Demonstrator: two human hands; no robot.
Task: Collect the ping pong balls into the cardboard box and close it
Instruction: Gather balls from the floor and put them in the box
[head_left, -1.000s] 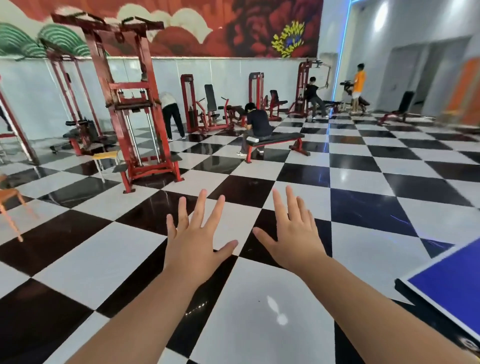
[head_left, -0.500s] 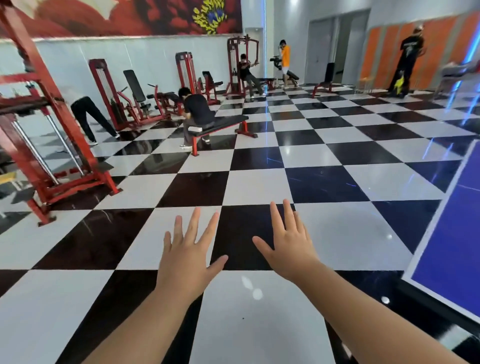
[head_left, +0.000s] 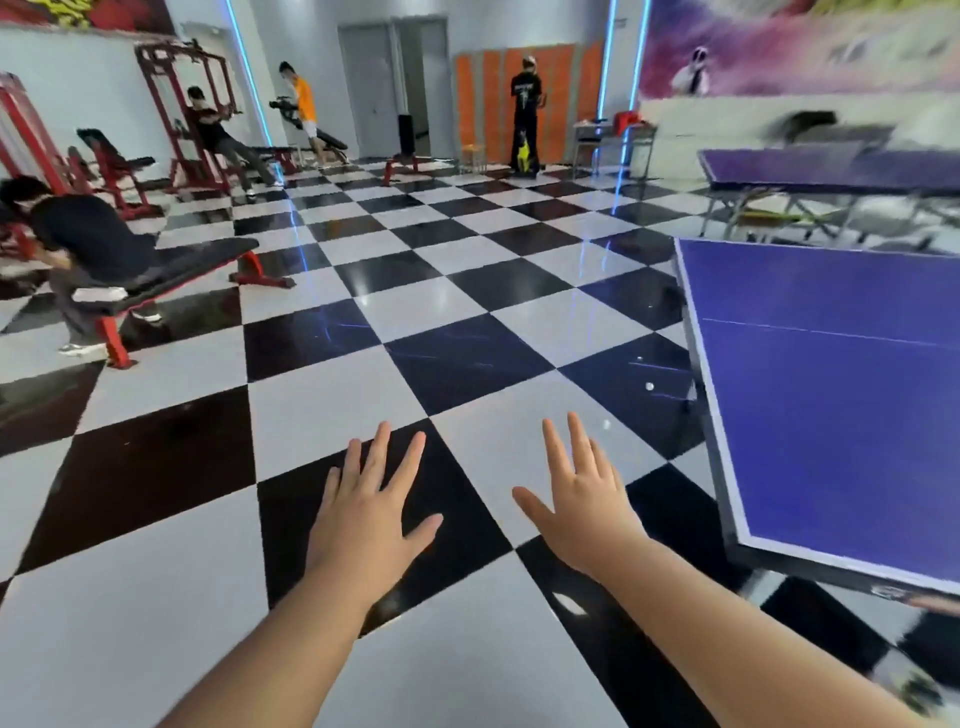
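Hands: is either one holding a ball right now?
No, the left hand and right hand are both spread open above the floor, holding nothing.

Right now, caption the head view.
Open left hand and right hand over checkered tile floor; small white ball near blue table.

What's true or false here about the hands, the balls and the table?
1. The left hand and the right hand are both empty, fingers spread. True.
2. The right hand holds a ball. False: it holds nothing.
3. A small white ball lies on the floor beside the blue table. True.
4. A cardboard box stands on the table. False: no box is in view.
5. The table is left of the hands. False: it is to their right.
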